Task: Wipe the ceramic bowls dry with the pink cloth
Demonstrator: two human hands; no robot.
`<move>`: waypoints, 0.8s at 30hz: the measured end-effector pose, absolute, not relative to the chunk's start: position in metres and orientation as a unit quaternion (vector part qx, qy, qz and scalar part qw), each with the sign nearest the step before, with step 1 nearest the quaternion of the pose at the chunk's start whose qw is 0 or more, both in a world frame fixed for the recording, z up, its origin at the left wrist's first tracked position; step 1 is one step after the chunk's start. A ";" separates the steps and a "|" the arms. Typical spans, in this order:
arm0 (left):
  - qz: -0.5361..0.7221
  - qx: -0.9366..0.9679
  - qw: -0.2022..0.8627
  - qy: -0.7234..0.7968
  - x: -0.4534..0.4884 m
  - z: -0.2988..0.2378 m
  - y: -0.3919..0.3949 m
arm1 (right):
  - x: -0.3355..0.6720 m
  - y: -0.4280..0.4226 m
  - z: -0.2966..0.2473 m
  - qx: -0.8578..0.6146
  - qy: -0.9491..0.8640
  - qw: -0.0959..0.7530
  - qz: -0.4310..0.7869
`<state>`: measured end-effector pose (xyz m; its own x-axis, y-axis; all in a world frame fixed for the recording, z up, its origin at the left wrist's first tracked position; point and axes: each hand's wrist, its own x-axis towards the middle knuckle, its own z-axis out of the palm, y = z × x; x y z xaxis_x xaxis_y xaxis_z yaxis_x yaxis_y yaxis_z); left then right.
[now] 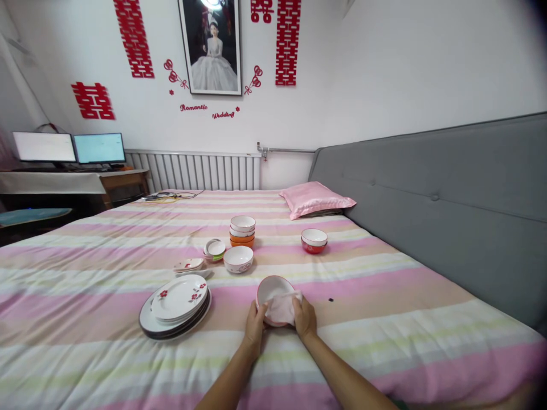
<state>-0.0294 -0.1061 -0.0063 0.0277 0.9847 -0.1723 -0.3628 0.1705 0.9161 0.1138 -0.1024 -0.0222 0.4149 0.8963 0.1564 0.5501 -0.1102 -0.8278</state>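
A white bowl with a red rim [272, 287] rests on the striped bedspread just in front of me. My left hand [255, 326] grips its near left edge, fingers curled round the rim. A pink cloth [282, 308] lies over the bowl's near right side, and my right hand [305, 316] is closed on it, pressing it against the bowl.
A stack of flowered plates [177, 306] lies to the left. Behind stand small dishes [189, 265], a shallow dish stack [214, 249], a white bowl [238, 259], a tall bowl stack [243, 231] and a red bowl pair [314, 240]. A pink pillow [315, 199] and grey headboard [448, 193] stand right.
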 end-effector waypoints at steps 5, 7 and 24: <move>0.515 0.353 0.674 0.395 -0.036 0.003 -0.110 | 0.115 -0.104 -0.024 -0.700 -0.513 0.448 0.214; 0.497 0.345 0.696 0.386 -0.041 0.007 -0.112 | 0.115 -0.104 -0.025 -0.692 -0.518 0.452 0.222; 0.509 0.274 0.660 0.480 -0.053 0.003 -0.116 | 0.156 -0.096 -0.015 -0.609 -0.408 0.573 0.367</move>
